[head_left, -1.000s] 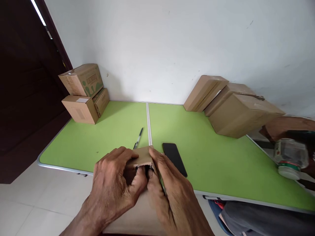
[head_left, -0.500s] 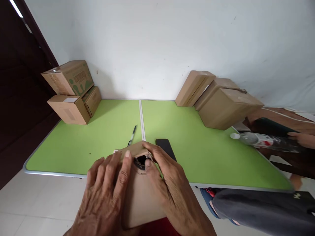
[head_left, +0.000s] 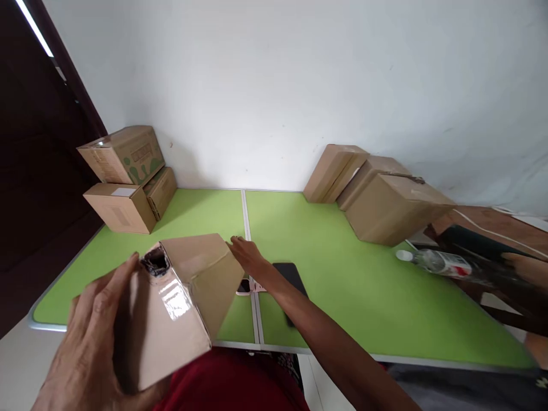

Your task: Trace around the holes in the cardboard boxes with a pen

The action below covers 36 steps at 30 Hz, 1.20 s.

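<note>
A cardboard box [head_left: 173, 337] is tilted at the lower left, with a ragged dark hole [head_left: 156, 261] at its upper corner and shiny tape below it. My left hand [head_left: 96, 325] is wrapped round the box's left side. Beyond the box's right side, my right hand [head_left: 246, 254] is low over the green table [head_left: 342, 285], its fingers bent and pressed together. The box partly hides these fingertips, and what they hold cannot be made out. No pen shows in view.
A black phone [head_left: 291, 277] and a small pinkish item [head_left: 244, 286] lie near the table's middle. Cardboard boxes stand at the back left [head_left: 122, 208] and back right [head_left: 385, 208]. At the right, another person's hand [head_left: 526, 268] is beside a clear bottle [head_left: 440, 262].
My left hand has carried the box left and turned it. My right hand has left the hole and reached forward to where the pen lay. The view has tilted slightly upward.
</note>
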### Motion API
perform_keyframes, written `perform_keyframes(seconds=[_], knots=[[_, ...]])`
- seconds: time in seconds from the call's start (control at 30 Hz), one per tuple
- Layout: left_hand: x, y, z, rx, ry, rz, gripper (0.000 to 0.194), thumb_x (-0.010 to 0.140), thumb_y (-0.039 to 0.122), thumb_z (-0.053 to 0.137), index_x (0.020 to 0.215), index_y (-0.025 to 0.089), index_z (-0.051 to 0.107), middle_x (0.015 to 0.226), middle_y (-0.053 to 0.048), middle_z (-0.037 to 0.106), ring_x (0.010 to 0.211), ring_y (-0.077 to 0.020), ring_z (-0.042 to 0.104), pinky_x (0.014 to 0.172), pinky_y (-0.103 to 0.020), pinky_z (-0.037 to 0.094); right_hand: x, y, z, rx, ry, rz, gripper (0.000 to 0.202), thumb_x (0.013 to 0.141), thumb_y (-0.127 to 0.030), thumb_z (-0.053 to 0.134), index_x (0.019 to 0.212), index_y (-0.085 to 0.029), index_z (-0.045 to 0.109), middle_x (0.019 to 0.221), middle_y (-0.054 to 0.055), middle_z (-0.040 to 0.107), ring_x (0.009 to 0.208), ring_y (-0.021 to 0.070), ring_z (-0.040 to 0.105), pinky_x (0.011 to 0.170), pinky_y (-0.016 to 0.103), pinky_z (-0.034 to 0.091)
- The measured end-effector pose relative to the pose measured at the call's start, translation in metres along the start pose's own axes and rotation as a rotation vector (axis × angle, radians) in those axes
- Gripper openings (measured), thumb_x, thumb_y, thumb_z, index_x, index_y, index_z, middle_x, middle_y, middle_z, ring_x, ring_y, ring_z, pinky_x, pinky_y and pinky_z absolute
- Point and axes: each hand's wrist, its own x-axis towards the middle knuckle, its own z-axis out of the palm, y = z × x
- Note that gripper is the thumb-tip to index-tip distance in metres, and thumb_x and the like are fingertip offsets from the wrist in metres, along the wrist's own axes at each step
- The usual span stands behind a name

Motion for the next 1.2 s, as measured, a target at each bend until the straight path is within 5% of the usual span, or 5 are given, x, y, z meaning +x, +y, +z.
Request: perform_keyframes(seconds=[0.2, 0.43, 0.57, 0.73, 1.2], knots=[[0.026, -0.015, -0.003, 0.125, 0.067, 0.074, 0.112, 0.082, 0.044, 0.066, 0.178, 0.034, 0.011, 0.147, -0.015, 0.052, 0.131, -0.052, 0.055, 0.108, -0.073, 0.05, 0.024, 0.02, 0.024, 0.074, 0.011, 0.033, 0.015, 0.106, -0.028, 0.075, 0.099, -0.015, 0.074, 0.098, 0.001, 0.077, 0.091, 0.0181, 0.077, 0.084, 0.036, 0.065], [0.057, -0.008, 0.032, 0.181, 0.12, 0.258, 0.111, 0.08, 0.038, 0.074, 0.174, 0.015, 0.021, 0.143, -0.025, 0.058, 0.126, -0.049, 0.061, 0.103, -0.063, 0.05, 0.012, 0.069, -0.04, 0.264, 0.294, 0.296, 0.016, 0.1, -0.024, 0.066, 0.085, -0.022, 0.062, 0.072, 0.003, 0.068, 0.06, 0.017, 0.064, 0.058, 0.029, 0.053], [0.078, 0.022, 0.062, 0.137, 0.041, 0.365, 0.115, 0.072, 0.031, 0.08, 0.17, 0.01, 0.024, 0.143, -0.026, 0.058, 0.13, -0.0459, 0.058, 0.109, -0.059, 0.046, -0.025, 0.044, -0.073, 0.461, 0.54, 0.363, 0.012, 0.106, -0.031, 0.051, 0.098, -0.024, 0.058, 0.072, 0.0, 0.069, 0.064, 0.0192, 0.071, 0.062, 0.031, 0.059], [0.096, 0.05, 0.091, 0.067, -0.043, 0.459, 0.119, 0.065, 0.025, 0.086, 0.168, 0.008, 0.03, 0.144, -0.025, 0.059, 0.13, -0.0432, 0.056, 0.111, -0.057, 0.041, -0.047, -0.004, -0.077, 0.857, 0.912, 0.23, 0.014, 0.102, -0.035, 0.074, 0.103, -0.022, 0.075, 0.083, 0.002, 0.079, 0.074, 0.0201, 0.079, 0.066, 0.03, 0.062], [0.103, 0.055, 0.094, 0.004, -0.123, 0.489, 0.109, 0.066, 0.03, 0.084, 0.162, 0.009, 0.037, 0.15, -0.02, 0.063, 0.136, -0.0391, 0.058, 0.131, -0.058, 0.016, -0.045, -0.034, -0.061, 0.759, 0.951, 0.214, 0.007, 0.103, -0.029, 0.076, 0.1, -0.023, 0.079, 0.086, -0.002, 0.076, 0.053, 0.008, 0.057, 0.061, 0.025, 0.054]])
